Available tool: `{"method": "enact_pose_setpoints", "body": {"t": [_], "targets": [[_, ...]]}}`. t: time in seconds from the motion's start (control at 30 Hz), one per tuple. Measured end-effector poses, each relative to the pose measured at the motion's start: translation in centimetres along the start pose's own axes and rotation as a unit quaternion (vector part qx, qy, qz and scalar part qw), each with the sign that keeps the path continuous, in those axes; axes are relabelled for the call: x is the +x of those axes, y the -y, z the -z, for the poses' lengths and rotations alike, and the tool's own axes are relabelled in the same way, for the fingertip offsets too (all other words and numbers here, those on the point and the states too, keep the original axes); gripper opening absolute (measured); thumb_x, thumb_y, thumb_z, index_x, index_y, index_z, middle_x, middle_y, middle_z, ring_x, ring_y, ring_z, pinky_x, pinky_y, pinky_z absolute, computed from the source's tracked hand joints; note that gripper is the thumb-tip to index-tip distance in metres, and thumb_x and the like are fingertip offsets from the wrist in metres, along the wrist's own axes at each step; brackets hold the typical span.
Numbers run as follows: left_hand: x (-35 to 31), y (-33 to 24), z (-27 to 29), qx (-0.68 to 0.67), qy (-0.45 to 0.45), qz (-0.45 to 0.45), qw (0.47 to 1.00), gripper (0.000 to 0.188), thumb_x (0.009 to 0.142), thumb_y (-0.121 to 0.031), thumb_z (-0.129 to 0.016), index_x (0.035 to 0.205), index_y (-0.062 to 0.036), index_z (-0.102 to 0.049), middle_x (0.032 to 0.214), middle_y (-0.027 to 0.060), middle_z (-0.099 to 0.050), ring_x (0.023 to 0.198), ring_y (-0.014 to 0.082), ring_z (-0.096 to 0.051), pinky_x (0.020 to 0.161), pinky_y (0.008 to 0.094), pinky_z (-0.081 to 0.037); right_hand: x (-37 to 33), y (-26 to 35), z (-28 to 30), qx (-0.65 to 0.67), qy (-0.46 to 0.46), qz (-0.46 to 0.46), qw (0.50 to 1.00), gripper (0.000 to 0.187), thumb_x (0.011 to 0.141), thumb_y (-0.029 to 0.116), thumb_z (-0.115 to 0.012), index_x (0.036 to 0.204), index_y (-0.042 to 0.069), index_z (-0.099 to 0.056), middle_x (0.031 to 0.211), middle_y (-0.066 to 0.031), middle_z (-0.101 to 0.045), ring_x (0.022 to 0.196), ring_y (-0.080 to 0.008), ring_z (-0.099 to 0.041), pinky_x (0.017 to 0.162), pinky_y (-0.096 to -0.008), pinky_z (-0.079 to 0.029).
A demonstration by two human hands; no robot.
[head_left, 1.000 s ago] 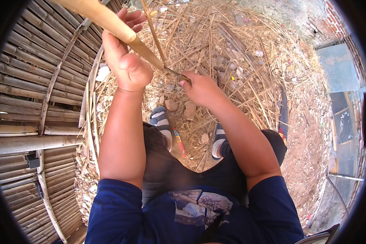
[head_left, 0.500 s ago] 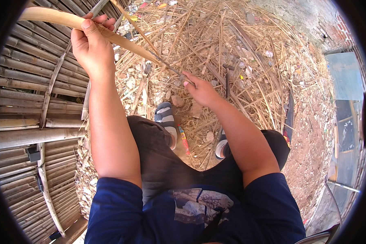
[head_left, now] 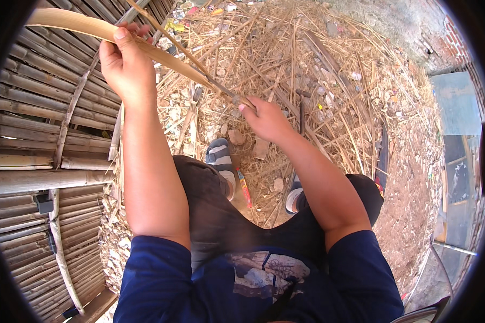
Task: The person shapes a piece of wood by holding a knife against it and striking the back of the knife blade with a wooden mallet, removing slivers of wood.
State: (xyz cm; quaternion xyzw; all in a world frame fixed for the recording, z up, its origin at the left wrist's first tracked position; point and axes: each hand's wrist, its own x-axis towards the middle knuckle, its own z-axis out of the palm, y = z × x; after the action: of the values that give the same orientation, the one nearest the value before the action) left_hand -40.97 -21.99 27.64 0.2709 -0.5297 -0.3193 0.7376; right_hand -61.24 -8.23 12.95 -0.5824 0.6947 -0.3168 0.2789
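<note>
My left hand (head_left: pixel 128 67) is closed around a long pale bamboo strip (head_left: pixel 83 24), thumb on its near face, at the upper left. From there the strip slants down to the right toward my right hand (head_left: pixel 267 121). That hand grips the handle of a knife (head_left: pixel 221 87), whose narrow dark blade points up and left, meeting the strip's lower end. A thinner bamboo sliver (head_left: pixel 170 36) rises from near the blade at an angle to the wider strip. The exact contact of blade and bamboo is too small to make out.
Bamboo wall slats (head_left: pixel 32 142) stand close on my left. Straw, stones and split bamboo cover the ground (head_left: pixel 285 64). A dark hammer-like tool (head_left: pixel 302 113) lies beyond my right hand. Between my sandalled feet is a red wrapper (head_left: pixel 244 188). Grey panels (head_left: pixel 458 102) line the right side.
My left hand and the strip have shifted slightly right. The thin sliver's upper end has swung left, toward the strip. My right hand, with the knife, has moved slightly left.
</note>
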Motion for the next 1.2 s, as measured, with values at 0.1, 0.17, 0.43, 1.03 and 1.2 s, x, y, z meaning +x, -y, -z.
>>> {"method": "enact_pose_setpoints", "body": {"t": [0.1, 0.17, 0.43, 1.03, 1.2], "targets": [[0.2, 0.0, 0.9, 0.096, -0.020, -0.038, 0.994, 0.028, 0.107, -0.028, -0.059, 0.113, -0.0015, -0.067, 0.089, 0.0011, -0.065, 0.078, 0.0081, -0.059, 0.070, 0.0242, -0.049, -0.2, 0.4, -0.5, -0.026, 0.029, -0.030, 0.999, 0.047, 0.101, 0.040, -0.054, 0.133, 0.006, -0.058, 0.105, -0.0257, -0.071, 0.101, -0.0429, -0.069, 0.088, -0.0539, -0.052], [-0.1, -0.1, 1.0, 0.091, -0.021, -0.031, 0.995, 0.028, 0.107, -0.027, -0.059, 0.113, -0.0012, -0.066, 0.089, 0.0011, -0.065, 0.079, 0.0082, -0.059, 0.071, 0.0240, -0.049, -0.8, -1.2, -1.3, -0.057, 0.070, -0.075, 0.993, 0.048, 0.101, 0.040, -0.052, 0.135, 0.006, -0.056, 0.107, -0.0255, -0.071, 0.102, -0.0442, -0.068, 0.091, -0.0554, -0.052], [1.0, 0.7, 2.2, 0.020, -0.038, -0.004, 0.999, 0.026, 0.106, -0.025, -0.060, 0.113, -0.0004, -0.066, 0.090, 0.0022, -0.065, 0.081, 0.0100, -0.061, 0.074, 0.0253, -0.050, 2.1, -8.6, -5.5, -0.062, 0.055, -0.145, 0.986, 0.052, 0.102, 0.042, -0.050, 0.130, 0.000, -0.059, 0.114, -0.0277, -0.068, 0.102, -0.0448, -0.067, 0.089, -0.0534, -0.052], [1.5, 0.9, 3.5, 0.127, -0.076, 0.012, 0.989, 0.029, 0.106, -0.026, -0.059, 0.116, 0.0003, -0.067, 0.095, 0.0032, -0.066, 0.085, 0.0104, -0.058, 0.076, 0.0256, -0.047, 0.5, -6.0, -6.1, -0.133, 0.072, -0.119, 0.981, 0.046, 0.103, 0.040, -0.049, 0.137, 0.009, -0.056, 0.105, -0.0269, -0.071, 0.101, -0.0443, -0.068, 0.090, -0.0548, -0.053], [2.1, 0.8, 4.7, 0.090, -0.080, 0.033, 0.992, 0.029, 0.107, -0.025, -0.057, 0.117, 0.0015, -0.064, 0.098, 0.0062, -0.067, 0.087, 0.0134, -0.063, 0.075, 0.0285, -0.052, 3.0, -8.3, -7.1, -0.111, 0.075, -0.139, 0.981, 0.056, 0.102, 0.042, -0.050, 0.140, 0.002, -0.053, 0.113, -0.0291, -0.070, 0.108, -0.0452, -0.066, 0.095, -0.0535, -0.052]]}}
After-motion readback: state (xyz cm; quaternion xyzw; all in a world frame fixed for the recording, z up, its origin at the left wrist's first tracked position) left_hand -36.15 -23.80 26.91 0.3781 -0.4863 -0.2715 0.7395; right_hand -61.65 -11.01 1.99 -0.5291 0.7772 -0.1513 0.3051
